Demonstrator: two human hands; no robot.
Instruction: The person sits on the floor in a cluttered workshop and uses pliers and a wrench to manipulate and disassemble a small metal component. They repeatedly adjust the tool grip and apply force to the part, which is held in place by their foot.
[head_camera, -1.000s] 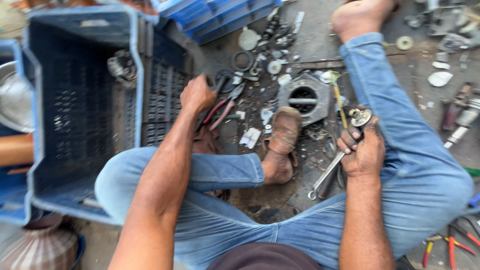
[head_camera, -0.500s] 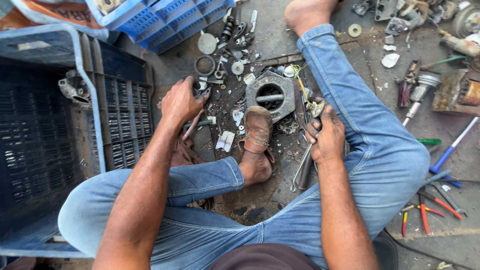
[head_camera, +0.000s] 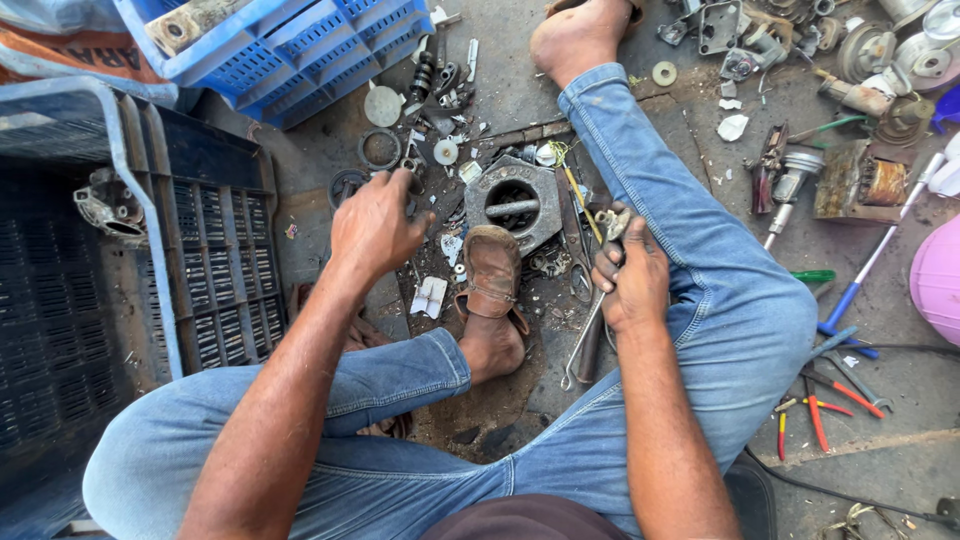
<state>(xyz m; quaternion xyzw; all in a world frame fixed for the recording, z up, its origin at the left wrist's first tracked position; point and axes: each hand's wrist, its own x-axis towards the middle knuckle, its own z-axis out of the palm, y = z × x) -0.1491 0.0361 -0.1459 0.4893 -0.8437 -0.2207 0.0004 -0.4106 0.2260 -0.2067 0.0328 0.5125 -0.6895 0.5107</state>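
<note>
I sit on a dirty floor in blue jeans. My left hand (head_camera: 375, 225) reaches down, fingers curled, onto small dark metal parts (head_camera: 400, 165) beside a black ring (head_camera: 380, 148); whether it grips one is hidden. My right hand (head_camera: 628, 282) rests against my right knee and is closed around a small metal part (head_camera: 610, 220). A grey hexagonal metal housing (head_camera: 512, 200) lies between my hands, just beyond my left foot in a brown sandal (head_camera: 492, 270). A long wrench (head_camera: 580, 345) lies under my right hand.
A dark blue plastic crate (head_camera: 130, 250) stands at my left and a lighter blue one (head_camera: 300, 50) behind it. Metal motor parts (head_camera: 850, 50) lie scattered at the far right, with red-handled pliers (head_camera: 820, 395), a blue-handled tool (head_camera: 850, 295) and a pink object (head_camera: 940, 280).
My left hand has let go of the red-handled pliers and moved forward to the small parts. My right hand keeps its part. The view has tilted toward the right.
</note>
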